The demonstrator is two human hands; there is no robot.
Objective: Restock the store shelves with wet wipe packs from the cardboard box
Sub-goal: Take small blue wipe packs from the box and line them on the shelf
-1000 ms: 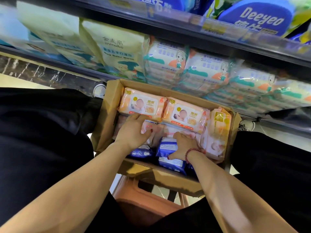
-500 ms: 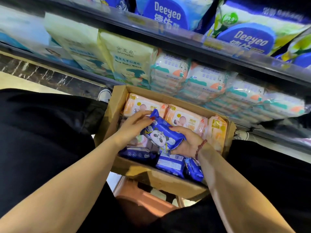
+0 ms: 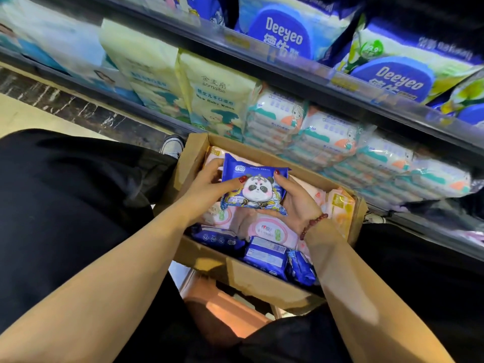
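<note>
Blue panda wipe pack (image 3: 255,189) raised higher than half second ago, now face-up above cardboard box (image 3: 259,280), clear of packs below. Left hand (image 3: 207,186) grips pack's left edge, thumb on front. Right hand (image 3: 297,201) curls round right edge and underside; bead bracelet (image 3: 313,225) on wrist. Pink packs (image 3: 269,229) and blue packs (image 3: 264,255) lie in box. Box near lower shelf (image 3: 424,229) holding white-teal wipe bundles (image 3: 327,132).

A wet wipe pack (image 3: 255,188) sits above the cardboard box (image 3: 251,280), left hand (image 3: 204,188) on its left side, right hand (image 3: 298,203) on its right. Other packs (image 3: 265,254) lie inside the box. Stocked shelves (image 3: 288,73) stand behind the box; a stool (image 3: 222,310) is below it.
</note>
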